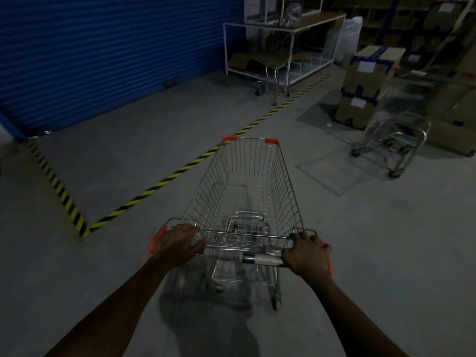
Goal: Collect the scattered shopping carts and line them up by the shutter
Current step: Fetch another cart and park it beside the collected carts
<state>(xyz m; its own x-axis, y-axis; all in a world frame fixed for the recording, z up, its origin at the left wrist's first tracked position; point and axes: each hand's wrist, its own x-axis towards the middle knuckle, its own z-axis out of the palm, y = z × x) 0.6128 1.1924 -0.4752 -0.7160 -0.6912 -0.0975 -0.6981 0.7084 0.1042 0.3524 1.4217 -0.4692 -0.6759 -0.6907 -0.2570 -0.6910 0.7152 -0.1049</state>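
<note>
Two wheeled carts stand on the dim grey concrete floor [116,155] of a storeroom. A blue corrugated roller shutter [103,52] fills the far left side. A strip of yellow-and-black hazard tape [164,180] marks off the floor in front of it, turning a corner at the near left. At the far edge of the floor a white metal-framed table [288,29] stands beside the shutter. Stacked brown cardboard boxes with blue tape [365,86] sit toward the far right corner. Just beside them is a blurred chrome trolley [396,143], possibly a second shopping cart, though the blur leaves its form unclear.

The silver wire shopping cart with orange corner caps [286,191] stands mid-floor on the near side of the tape line. It is well apart from the shutter, and its nose points toward the tape.

The left hand [180,244] lies over the left end of the cart's handle bar [247,257]. Its fingers [192,229] are fairly straight and slightly spread, reaching toward the basket's rear rim, with the thumb lower against the bar. The right hand [307,255] grips the bar's right end, with its fingers curled tightly over the top and the knuckles raised.
</note>
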